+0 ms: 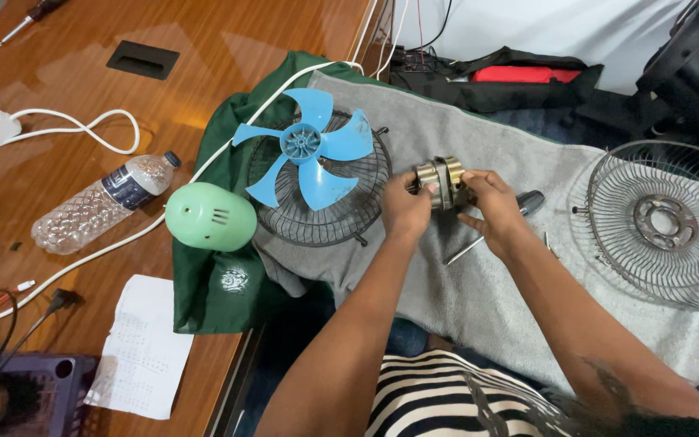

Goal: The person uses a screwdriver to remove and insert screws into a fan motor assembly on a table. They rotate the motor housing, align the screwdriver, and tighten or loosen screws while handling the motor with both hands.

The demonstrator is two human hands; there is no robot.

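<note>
Together, my left hand [404, 209] and right hand [491, 206] grip the round brass-and-steel fan motor [440, 183] above the grey cloth [487, 299].

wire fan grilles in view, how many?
2: one dark grille under the blue blade left of the hands, one grille on the grey cloth at right.

The hands [446, 206] cover much of the fan motor [440, 183], so its lower part stays unseen. The screwdriver [491, 231] is partly hidden behind the right wrist. The wire guard [665, 222] runs off the right edge.
</note>
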